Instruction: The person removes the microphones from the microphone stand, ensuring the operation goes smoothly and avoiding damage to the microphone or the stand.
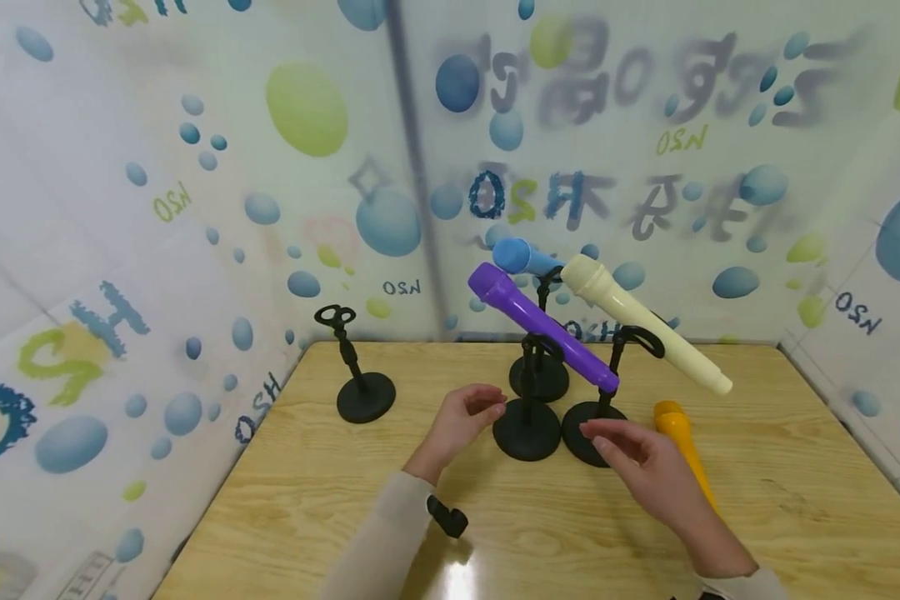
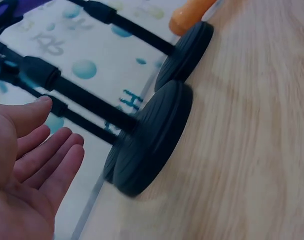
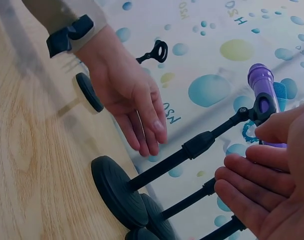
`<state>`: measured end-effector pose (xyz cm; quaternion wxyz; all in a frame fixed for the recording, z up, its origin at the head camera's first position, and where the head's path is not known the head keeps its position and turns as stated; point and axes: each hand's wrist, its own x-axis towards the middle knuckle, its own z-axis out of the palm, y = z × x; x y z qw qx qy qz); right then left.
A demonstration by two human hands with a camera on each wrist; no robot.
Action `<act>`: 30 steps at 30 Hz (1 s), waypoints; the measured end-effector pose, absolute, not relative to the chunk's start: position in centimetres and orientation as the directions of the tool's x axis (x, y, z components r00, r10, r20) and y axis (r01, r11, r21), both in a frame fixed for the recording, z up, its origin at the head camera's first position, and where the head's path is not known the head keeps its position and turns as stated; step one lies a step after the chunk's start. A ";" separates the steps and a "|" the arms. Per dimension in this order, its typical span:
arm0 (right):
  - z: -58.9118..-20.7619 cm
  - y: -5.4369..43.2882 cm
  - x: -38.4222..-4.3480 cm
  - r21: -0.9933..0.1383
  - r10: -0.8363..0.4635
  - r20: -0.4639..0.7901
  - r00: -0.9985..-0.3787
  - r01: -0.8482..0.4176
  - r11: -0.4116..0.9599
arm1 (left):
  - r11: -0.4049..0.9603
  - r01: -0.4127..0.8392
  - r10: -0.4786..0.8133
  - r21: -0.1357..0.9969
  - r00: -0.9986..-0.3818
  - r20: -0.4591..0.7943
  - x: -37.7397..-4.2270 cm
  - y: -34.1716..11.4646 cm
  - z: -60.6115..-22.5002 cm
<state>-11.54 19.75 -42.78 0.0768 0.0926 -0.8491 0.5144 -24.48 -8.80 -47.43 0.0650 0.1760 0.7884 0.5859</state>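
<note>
Head view first: both hands are held low over the table, fingers loosely bent, thumb and fingers kept apart, nothing clamped in either. The left hand (image 1: 461,425) is placed just beside the front stand (image 1: 527,429), its palm turned toward the pole; whether the base is brushed by a fingertip can't really be told. The right hand (image 1: 656,475) is held by the second stand (image 1: 581,417), part of that base being covered by the fingers, and contact can't be made out there either. A purple microphone (image 1: 540,323) is carried at a tilt in the clip of the front stand, and a cream microphone (image 1: 622,308) is tilted much the same way in the clip of the second. Behind those, a blue microphone (image 1: 521,257) is held up by the rear stand (image 1: 543,379). An orange microphone (image 1: 680,433) is laid on the wooden table (image 1: 285,492), just beyond the right hand and partly hidden by it. Off toward the left edge, well apart, a lone stand (image 1: 365,397) is set upright. Everything's backed by a pale sheet (image 1: 232,50) printed with blue and green bubbles.
</note>
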 end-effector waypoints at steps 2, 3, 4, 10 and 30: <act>-42.7 19.8 -11.3 -0.858 -0.078 0.217 -0.973 -0.228 0.460 | 0.234 0.212 0.358 0.949 -0.926 0.118 -24.5 -7.8 -47.6; -42.7 19.9 -11.2 -0.858 -0.077 0.212 -0.974 -0.224 0.462 | 0.226 0.213 0.357 0.951 -0.926 0.123 -24.6 -7.3 -47.7; -42.6 19.9 -11.1 -0.860 -0.075 0.207 -0.975 -0.218 0.461 | 0.214 0.214 0.355 0.953 -0.926 0.128 -24.6 -6.9 -47.7; -42.5 20.1 -10.7 -0.866 -0.066 0.192 -0.979 -0.201 0.458 | 0.189 0.240 0.389 0.952 -0.909 0.152 -24.9 -4.9 -48.2; -42.4 20.3 -9.9 -0.851 -0.077 0.228 -0.971 -0.237 0.468 | 0.289 0.301 0.423 0.909 -0.892 0.161 -24.0 -4.1 -48.4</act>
